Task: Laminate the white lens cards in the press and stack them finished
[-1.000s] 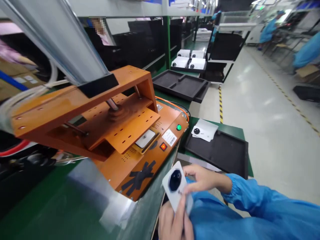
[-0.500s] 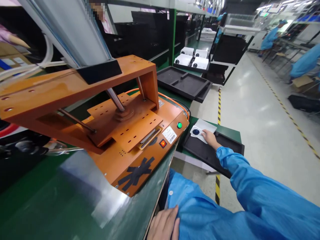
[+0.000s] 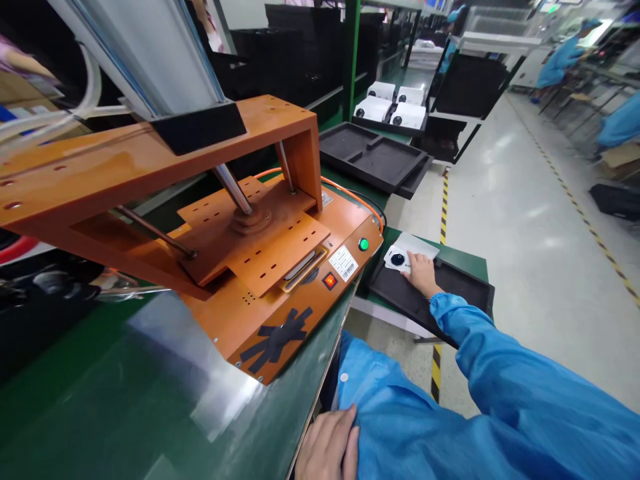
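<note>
green-topped, the nearer surface [image 3: 90, 400] spreads out below us, and our left hand [image 3: 327, 443] lies loosely on the blue gown [image 3: 380, 393], its fingers released and gripping nothing that we can see. just past the surface's edge, our right hand [image 3: 423, 273] reaches down to a white panel [image 3: 398, 260] with a dark round disc. the fingers touch its near side; whether they are pinched on it or only resting, we cannot tell. the panel lies on white sheets [image 3: 423, 246] at the left end of a black tray [image 3: 467, 287].

we judge the panel light, thin and fairly stiff, smooth enough to slide, and easily scuffed or chipped at a corner. we would take it by its two long edges, well away from the disc. the sheets look soft and floppy and may come up with it.

beside the tray stands an orange press [image 3: 280, 257] with a green button [image 3: 363, 244] and a lit red switch [image 3: 329, 281]. its white label [image 3: 343, 263] carries rows of print and a barcode, too small for us to read. a small mark near the disc is unreadable too, and we make out no brand. farther off lie stacked black trays [image 3: 375, 157], then more white pieces [image 3: 409, 115] with dark discs.
</note>
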Action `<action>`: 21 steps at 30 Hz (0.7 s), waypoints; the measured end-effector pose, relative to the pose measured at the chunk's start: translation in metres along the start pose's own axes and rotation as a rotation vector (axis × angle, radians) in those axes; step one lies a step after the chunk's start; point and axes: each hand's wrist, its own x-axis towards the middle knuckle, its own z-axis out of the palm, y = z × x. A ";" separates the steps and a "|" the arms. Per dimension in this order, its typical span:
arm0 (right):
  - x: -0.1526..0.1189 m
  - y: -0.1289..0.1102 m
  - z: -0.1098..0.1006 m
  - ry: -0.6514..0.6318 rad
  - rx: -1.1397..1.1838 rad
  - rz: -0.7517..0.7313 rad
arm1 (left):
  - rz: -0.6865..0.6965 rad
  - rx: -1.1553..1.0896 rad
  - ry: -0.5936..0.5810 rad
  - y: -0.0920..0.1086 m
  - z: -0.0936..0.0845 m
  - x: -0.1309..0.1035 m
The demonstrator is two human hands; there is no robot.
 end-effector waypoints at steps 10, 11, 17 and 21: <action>0.020 -0.006 -0.002 -0.042 -0.089 -0.036 | -0.025 -0.012 -0.037 0.001 -0.001 -0.005; 0.022 -0.010 -0.002 -0.040 -0.093 -0.045 | -0.025 -0.014 -0.040 0.000 0.000 -0.005; 0.039 -0.026 -0.002 -0.071 -0.091 -0.279 | -0.033 -0.030 -0.027 -0.002 0.003 -0.008; 0.050 -0.020 -0.002 -0.093 -0.094 -0.350 | -0.040 -0.042 -0.028 -0.002 0.003 -0.008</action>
